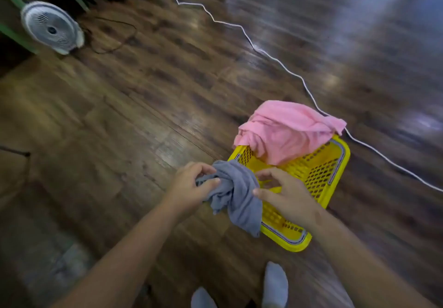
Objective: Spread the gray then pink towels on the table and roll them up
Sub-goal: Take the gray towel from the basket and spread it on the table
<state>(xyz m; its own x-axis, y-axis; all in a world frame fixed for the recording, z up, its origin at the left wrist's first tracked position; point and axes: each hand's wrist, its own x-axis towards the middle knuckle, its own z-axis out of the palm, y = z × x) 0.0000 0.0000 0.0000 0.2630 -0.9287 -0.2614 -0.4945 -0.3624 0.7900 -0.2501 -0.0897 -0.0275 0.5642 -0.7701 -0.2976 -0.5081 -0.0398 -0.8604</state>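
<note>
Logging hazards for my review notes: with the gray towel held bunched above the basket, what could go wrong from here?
The gray towel is twisted into a tight bunch between the left hand and right hand, so it may need untangling before it spreads flat. The white cord crosses the floor beside the yellow basket; a socked foot could catch it. The pink towel overhangs the basket's far rim and might slide off.

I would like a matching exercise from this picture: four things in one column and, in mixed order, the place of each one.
Things:
1 gray towel
2 pink towel
3 yellow basket
4 fan

Places:
A far upper left of the view
B bunched between the left hand and right hand
C partly below the right hand
D heaped on the basket's far end

Pairs: 1-B, 2-D, 3-C, 4-A
</note>
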